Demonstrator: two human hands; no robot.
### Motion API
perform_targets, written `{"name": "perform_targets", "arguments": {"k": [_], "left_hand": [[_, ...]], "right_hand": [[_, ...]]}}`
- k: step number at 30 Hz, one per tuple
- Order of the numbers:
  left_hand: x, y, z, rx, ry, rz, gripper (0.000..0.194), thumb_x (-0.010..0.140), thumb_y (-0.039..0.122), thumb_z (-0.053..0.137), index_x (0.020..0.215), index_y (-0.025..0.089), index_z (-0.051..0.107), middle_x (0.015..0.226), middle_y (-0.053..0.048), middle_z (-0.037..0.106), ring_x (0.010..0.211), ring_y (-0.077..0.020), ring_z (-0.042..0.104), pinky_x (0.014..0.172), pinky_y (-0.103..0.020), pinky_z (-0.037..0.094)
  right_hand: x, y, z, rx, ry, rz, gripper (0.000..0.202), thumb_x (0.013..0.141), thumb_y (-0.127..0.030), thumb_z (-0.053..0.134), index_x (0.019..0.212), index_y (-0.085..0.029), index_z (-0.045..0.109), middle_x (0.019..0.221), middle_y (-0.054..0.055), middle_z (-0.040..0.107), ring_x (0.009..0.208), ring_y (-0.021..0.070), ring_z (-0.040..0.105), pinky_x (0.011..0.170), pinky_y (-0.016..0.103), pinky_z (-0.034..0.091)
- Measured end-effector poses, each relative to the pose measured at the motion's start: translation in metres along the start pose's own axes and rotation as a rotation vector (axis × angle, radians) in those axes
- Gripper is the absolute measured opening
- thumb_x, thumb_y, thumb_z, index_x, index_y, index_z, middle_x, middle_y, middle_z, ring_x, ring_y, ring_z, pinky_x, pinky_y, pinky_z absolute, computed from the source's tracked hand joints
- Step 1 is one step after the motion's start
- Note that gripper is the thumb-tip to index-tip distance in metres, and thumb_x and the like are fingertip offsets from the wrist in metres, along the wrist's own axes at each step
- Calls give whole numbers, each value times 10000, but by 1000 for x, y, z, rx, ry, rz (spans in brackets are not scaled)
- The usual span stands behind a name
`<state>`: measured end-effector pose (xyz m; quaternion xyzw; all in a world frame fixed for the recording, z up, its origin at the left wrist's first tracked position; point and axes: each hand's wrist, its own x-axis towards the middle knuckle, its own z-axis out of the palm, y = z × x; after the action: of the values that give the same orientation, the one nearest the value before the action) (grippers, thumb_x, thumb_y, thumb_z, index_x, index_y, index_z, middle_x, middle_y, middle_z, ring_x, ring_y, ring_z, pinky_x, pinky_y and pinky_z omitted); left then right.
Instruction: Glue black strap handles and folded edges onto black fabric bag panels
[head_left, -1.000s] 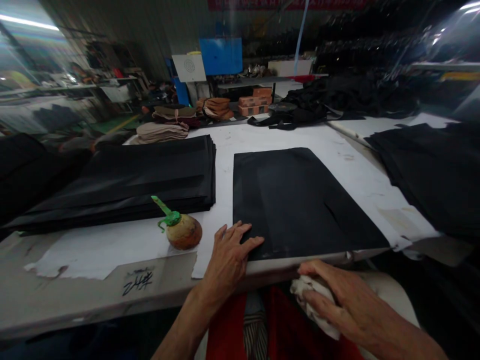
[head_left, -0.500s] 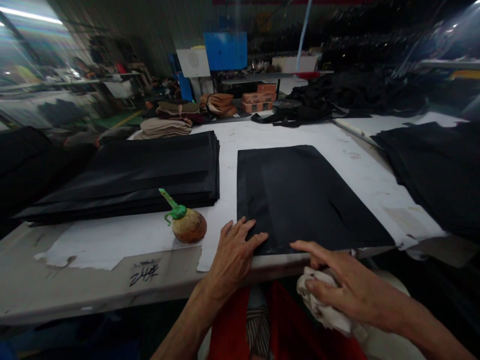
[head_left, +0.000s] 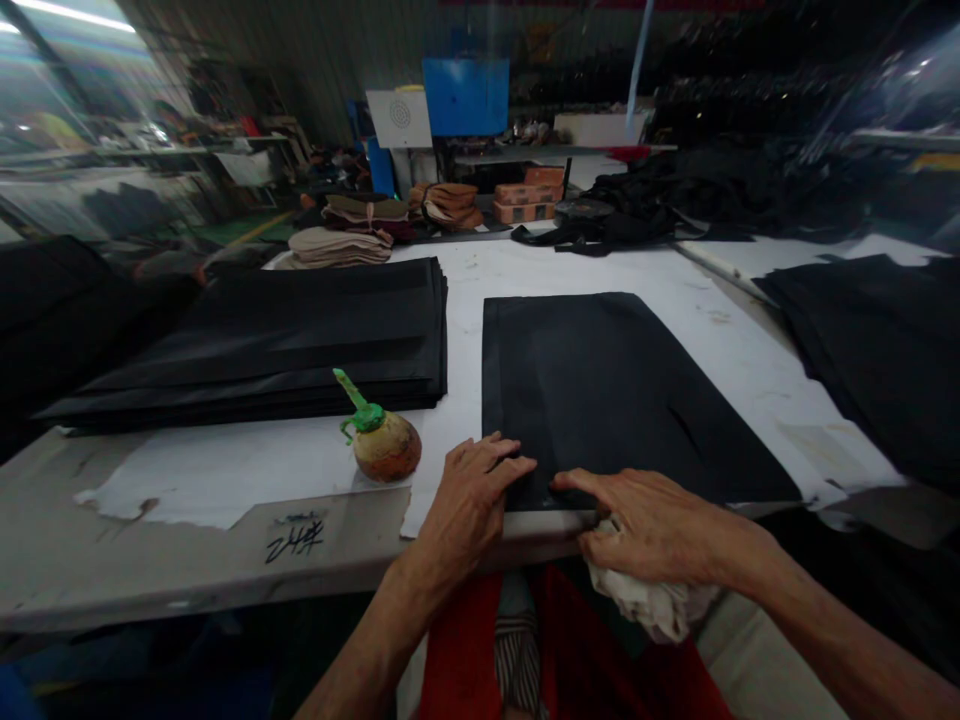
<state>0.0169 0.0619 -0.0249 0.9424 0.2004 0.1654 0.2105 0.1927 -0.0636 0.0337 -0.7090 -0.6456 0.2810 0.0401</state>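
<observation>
A flat black sheet [head_left: 600, 400] lies on white paper at the table's front edge. My left hand [head_left: 472, 490] rests on its near left corner, fingers stretched out and holding nothing. Just to the right, my right hand [head_left: 652, 525] is curled around a crumpled off-white cloth [head_left: 652, 600], while its index finger stretches onto the sheet's near edge. The cloth hangs below the table edge. Left of my left hand stands a round brown-and-cream pot [head_left: 388, 448] with a green top and a green spout-like stem.
A thick stack of black sheets [head_left: 285, 330] lies to the left, and more black pieces [head_left: 885, 350] lie at the right. Behind are folded beige cloths [head_left: 337, 247], a brown bundle [head_left: 448, 206], reddish bricks [head_left: 525, 205] and a heap of black strips [head_left: 675, 205].
My right hand has moved left along the sheet's near edge, closer to my left hand, taking the cloth with it. My left hand stays at the corner. The view has shifted slightly.
</observation>
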Motion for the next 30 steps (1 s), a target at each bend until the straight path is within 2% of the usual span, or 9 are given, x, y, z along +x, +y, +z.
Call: {"name": "perform_targets", "arguments": {"k": [5,9,12,15,18,21,24,27,30], "left_hand": [[0,-1,3,-56,6,61,330,815,51,497,1027,257,643,1176,-24,599,1152,-182,494,983,-384,373],[1,-2,5,-91,42,67,284,846,85,485,1022,251,634,1158,-25,603,1132,-178,503,966,-382,380],[1,-2,6,-106,62,63,291,860,91,468,1074,240,598,1138,-22,617,1117,-169,512,967,-372,380],[0,-2,6,-106,66,64,332,858,87,468,1146,235,543,1135,-12,620,1122,-156,507,982,-359,371],[0,-1,7,-102,67,58,346,856,86,459,1160,237,528,1145,-11,616,1127,-158,504,979,-366,376],[-1,-1,7,-115,71,52,354,847,80,466,1161,234,527,1153,-15,614,1130,-166,502,976,-376,376],[-1,-2,7,-130,64,38,371,834,72,489,1165,234,526,1169,-17,608,1139,-170,494,982,-378,366],[0,-1,6,-133,58,32,373,834,69,488,1168,230,524,1176,-22,605,1142,-173,491,988,-383,359],[0,-1,7,-134,62,36,370,838,71,482,1170,230,521,1170,-25,607,1134,-178,498,981,-390,366]], "right_hand": [[-8,4,1,34,1,50,484,758,-330,519,1239,-278,510,946,58,653,893,259,585,791,396,396],[-10,1,-7,167,145,83,194,802,-370,532,939,-241,576,792,-7,628,713,166,576,643,273,392],[-4,-4,-9,261,229,7,160,845,-367,512,829,-219,572,727,-23,607,650,131,552,580,234,374],[6,-4,-4,388,225,-81,249,921,-353,403,827,-213,587,726,-20,596,676,126,555,597,225,395],[12,3,6,304,263,-145,259,931,-317,386,832,-216,603,787,0,587,753,137,571,688,250,430],[15,12,15,56,421,-53,186,868,-362,501,944,-231,608,914,31,576,766,170,590,665,295,456],[14,18,21,-11,537,-11,145,851,-334,528,905,-217,595,874,31,587,724,174,597,619,297,463],[9,20,22,92,532,-177,161,902,-215,420,907,-204,581,829,22,626,780,149,606,712,277,473],[-2,20,19,129,470,-234,256,942,-210,339,1079,-205,555,986,36,653,909,140,607,814,276,469]]}}
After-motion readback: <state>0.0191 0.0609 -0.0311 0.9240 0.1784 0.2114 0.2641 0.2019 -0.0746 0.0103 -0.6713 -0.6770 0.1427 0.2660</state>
